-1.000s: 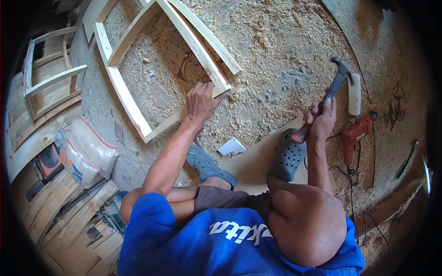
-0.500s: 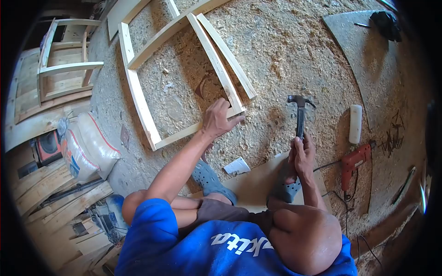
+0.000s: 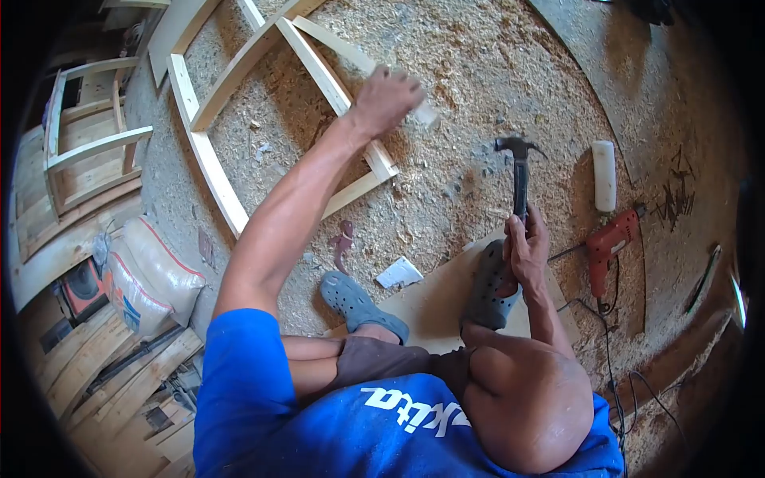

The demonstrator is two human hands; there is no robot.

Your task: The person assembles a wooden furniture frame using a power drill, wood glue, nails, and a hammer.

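My left hand point(image 3: 388, 102) is curled over a loose wooden strip point(image 3: 333, 43), hiding part of it. The strip slants away from the side rail of a pale wooden frame point(image 3: 209, 173) that lies on the floor; its far end is near the frame's crosspiece. In my right hand point(image 3: 529, 251) is a claw hammer point(image 3: 520, 179), gripped by the lower handle with the head up and away from me. The hammer is apart from the frame.
Wood shavings cover the floor point(image 3: 470, 88). To the right are a white cylinder point(image 3: 605, 176), a red corded drill point(image 3: 612, 247) and a heap of nails point(image 3: 677, 199). Stuffed sacks point(image 3: 151, 275), boards point(image 3: 119, 358) and another wooden frame point(image 3: 96, 155) stand at left.
My left hand has moved from the frame's near corner to the loose strip and taken hold of it. The strip's near end has swung outward from the rail. My right hand still holds the hammer.
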